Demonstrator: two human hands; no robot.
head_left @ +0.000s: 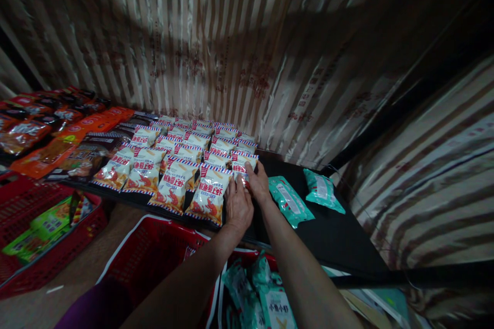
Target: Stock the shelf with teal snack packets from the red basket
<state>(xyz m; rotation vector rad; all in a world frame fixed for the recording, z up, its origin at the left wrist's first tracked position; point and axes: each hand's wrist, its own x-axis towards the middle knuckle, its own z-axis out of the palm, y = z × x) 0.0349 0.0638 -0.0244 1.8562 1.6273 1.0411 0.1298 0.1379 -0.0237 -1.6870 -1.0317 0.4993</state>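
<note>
White snack bags with red lettering, shrimp pictures and striped edges lie in rows on a black shelf. At the right end of these rows, both my hands are on one such snack bag. My right hand grips its right side, with the thumb on the front. Against its lower part, my left hand has its fingers closed, beside the front-row bag; its fingertips are partly hidden. Two teal bags lie right of my right hand.
Orange bags and brown bags fill the shelf's left. Below stand a red basket, another with teal bags, and a left basket holding green packets. A striped curtain hangs behind; a dark post rises at right.
</note>
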